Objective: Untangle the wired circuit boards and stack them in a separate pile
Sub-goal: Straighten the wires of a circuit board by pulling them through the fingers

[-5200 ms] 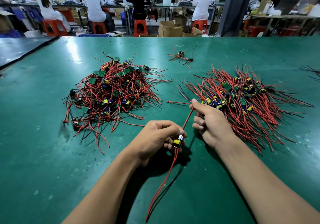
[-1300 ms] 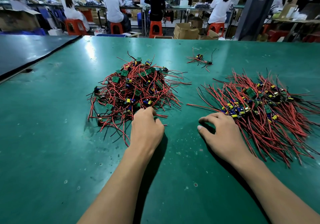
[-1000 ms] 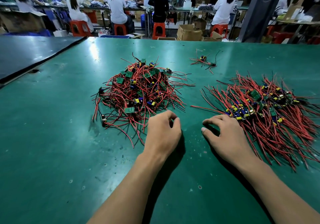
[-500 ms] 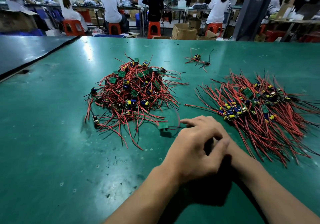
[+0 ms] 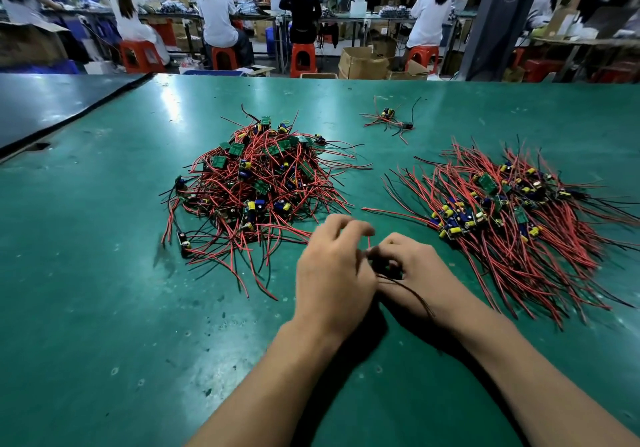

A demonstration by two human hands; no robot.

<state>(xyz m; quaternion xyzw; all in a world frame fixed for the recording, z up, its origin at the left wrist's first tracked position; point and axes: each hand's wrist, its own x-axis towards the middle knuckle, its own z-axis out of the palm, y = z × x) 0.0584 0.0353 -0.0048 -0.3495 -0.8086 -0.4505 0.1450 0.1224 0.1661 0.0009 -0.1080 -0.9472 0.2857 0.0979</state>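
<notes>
Holding wires (image 5: 420,299) (left hand (image 5: 332,273), right hand (image 5: 417,270)).

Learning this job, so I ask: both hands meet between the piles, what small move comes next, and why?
Probably pull the wires straight. The left hand and right hand pinch them together, a black end curls back over the right wrist, and the right pile has its wires combed roughly parallel, so straightening likely comes before laying them there.

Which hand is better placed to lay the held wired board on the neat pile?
Right. The right hand sits beside the neat pile; the left hand lies nearer the tangled pile. Both hold the wired board.
</notes>
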